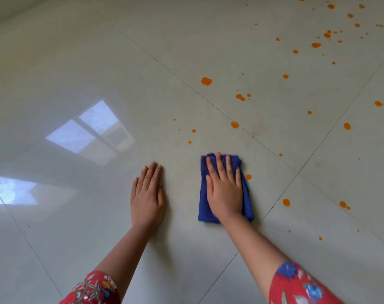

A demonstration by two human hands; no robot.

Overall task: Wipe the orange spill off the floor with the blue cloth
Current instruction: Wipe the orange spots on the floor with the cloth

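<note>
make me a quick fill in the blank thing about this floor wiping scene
1. The right hand presses flat on the ____ cloth.
2. The left hand rests flat on the floor, holding ____.
3. The spill drops are ____ in colour.
4. The nearest drop lies by the cloth's ____ edge.

Missing words: blue; nothing; orange; right.

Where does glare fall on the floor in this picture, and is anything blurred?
Head view: window reflections make bright glare on the glossy floor at the left; head view: the far edge of the blue cloth, under the right hand, looks slightly smeared; head view: the near orange drops are sharp, those at the upper right look softer.
</note>
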